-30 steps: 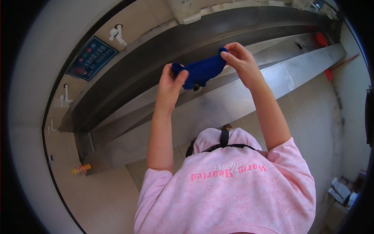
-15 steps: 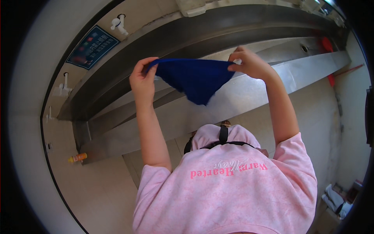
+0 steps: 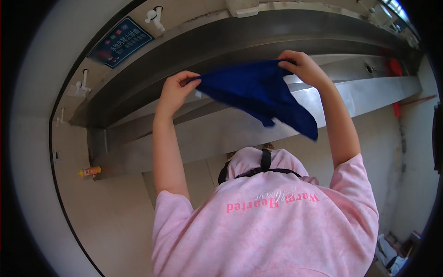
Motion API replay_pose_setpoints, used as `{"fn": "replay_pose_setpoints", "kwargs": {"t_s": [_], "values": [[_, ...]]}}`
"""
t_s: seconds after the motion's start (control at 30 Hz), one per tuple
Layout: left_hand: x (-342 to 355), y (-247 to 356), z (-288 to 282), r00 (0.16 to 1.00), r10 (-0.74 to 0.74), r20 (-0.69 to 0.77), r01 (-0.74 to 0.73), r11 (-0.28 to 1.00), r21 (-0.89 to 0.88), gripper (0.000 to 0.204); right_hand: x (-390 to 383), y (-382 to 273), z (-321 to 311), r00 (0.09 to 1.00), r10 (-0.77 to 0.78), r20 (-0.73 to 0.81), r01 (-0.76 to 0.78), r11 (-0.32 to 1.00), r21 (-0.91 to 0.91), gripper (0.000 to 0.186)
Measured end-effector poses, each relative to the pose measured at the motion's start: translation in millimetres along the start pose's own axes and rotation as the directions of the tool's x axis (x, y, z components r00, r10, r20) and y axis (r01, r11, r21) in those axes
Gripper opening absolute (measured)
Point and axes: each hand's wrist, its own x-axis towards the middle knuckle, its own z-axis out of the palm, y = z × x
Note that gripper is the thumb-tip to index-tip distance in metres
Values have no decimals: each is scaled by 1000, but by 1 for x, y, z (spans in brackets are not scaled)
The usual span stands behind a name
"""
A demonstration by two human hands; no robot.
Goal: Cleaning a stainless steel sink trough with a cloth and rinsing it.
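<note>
I have the left hand [image 3: 176, 91] pinching one corner of a blue cloth [image 3: 244, 85] between thumb and fingers, and the right hand [image 3: 304, 68] pinching the far end of its upper edge the same way. The cloth hangs between them, over the steel trough [image 3: 203, 131], with a loose corner slung out to the right toward my side; I can't tell whether that corner touches the metal. I judge the step in hand to be spreading the cloth out, and I'd say the next move calls for both pinches held firm, the edge drawn taut and the slack corner brought straight.

Further out, the trough has a drain hole [image 3: 369, 68] toward its right end and a red object [image 3: 396, 67] just beyond it, too small for me to name. I can't make out any water inside. Near the trough's left end I see a yellow-and-orange bottle [image 3: 90, 171], contents hidden from me. Above the far wall I have a white box [image 3: 243, 7], its inside out of sight
</note>
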Motion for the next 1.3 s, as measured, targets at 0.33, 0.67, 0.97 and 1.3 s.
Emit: {"fn": "replay_pose_setpoints", "kwargs": {"t_s": [0.33, 0.67, 0.97, 1.3], "values": [[14, 5, -7, 993, 98, -70, -100, 995, -27, 15, 5, 1, -17, 990, 21, -141, 13, 971, 239, 25], [-56, -95, 36, 950, -87, 300, 10, 969, 248, 19, -75, 70, 45, 967, 132, 218, -115, 989, -90, 17], [-135, -218, 121, 709, -391, 586, 326, 920, 220, 19, -147, 140, 132, 763, 262, 591, -157, 962, -224, 18], [-26, -210, 109, 912, -278, -301, 316, 945, 85, 52, -58, 172, 149, 926, 257, -276, -343, 880, -330, 51]]}}
